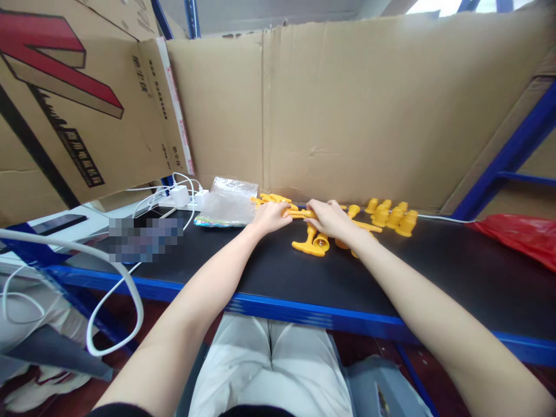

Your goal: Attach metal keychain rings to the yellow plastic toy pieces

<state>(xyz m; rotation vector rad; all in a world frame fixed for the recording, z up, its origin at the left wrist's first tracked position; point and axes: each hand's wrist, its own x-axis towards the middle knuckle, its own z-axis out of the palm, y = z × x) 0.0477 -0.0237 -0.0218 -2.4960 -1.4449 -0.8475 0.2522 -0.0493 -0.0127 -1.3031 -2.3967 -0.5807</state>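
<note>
Lap in pale trousers (269, 365) is nearest the camera, bare forearms (206, 301) extending over it to the work surface. Cardboard panel (369, 116) stands across the back. Big printed carton (91, 75) at left; its inside isn't visible. Black shelf top (278, 278) carries the parts. Red bag (521, 234) at far right, contents hidden. Clear plastic bag (232, 194) just left of the left hand, colourful print along its lower edge; can't tell what's in it.

Key relation: yellow bar piece (299, 214) bridges the two hands, long axis running left-right, roughly parallel to the shelf's front edge. Left hand (272, 216) pinches its left end; right hand (325, 216) is curled around the right end, fingertips mostly hidden. Both equally near.

Yellow T-shaped piece (309, 247) lies just below the right hand, crossbar toward the person. Touching or just beside it, yellow cup (321, 243) on its side, open end to camera, something small inside, unclear. Group of yellow cups (393, 218) stands upright farther right, wide ends down.
</note>
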